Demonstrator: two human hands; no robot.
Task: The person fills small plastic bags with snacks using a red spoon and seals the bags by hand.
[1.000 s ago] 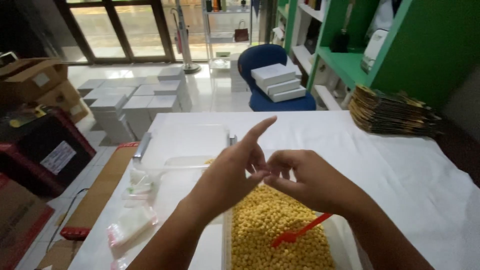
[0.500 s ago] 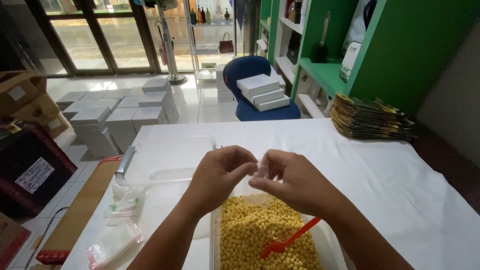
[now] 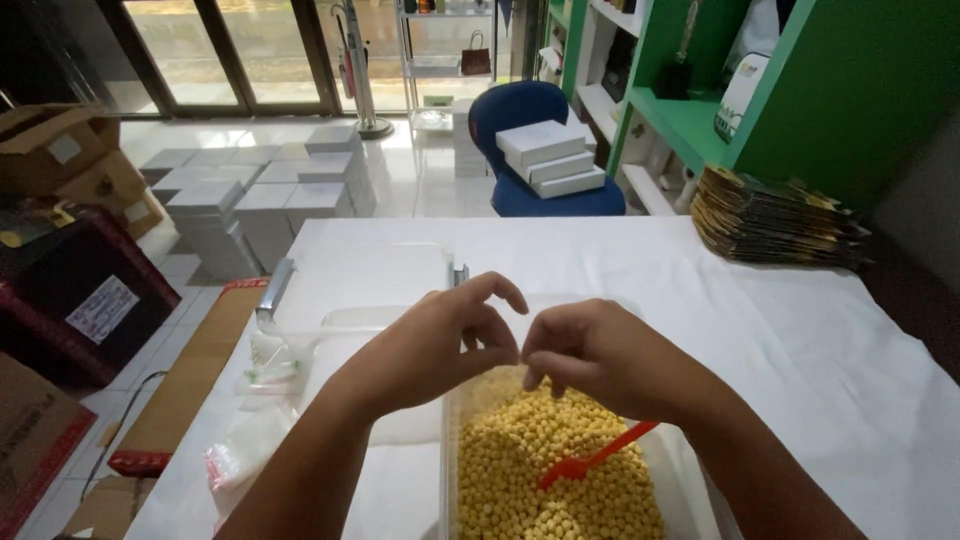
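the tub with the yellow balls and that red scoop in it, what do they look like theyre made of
The tub looks like clear, glossy plastic: the yellow balls show through its wall. The scoop seems to be thin, smooth, orange-red moulded plastic. The balls look matte and dry, material unclear.

Shop backroom, stacked white boxes (image 3: 551,158), green shelves (image 3: 690,120)

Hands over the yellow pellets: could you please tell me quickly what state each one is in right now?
Left hand: fingers curled in a pinch; what it holds cannot be told.
Right hand: fingers pinched shut; contents cannot be told.
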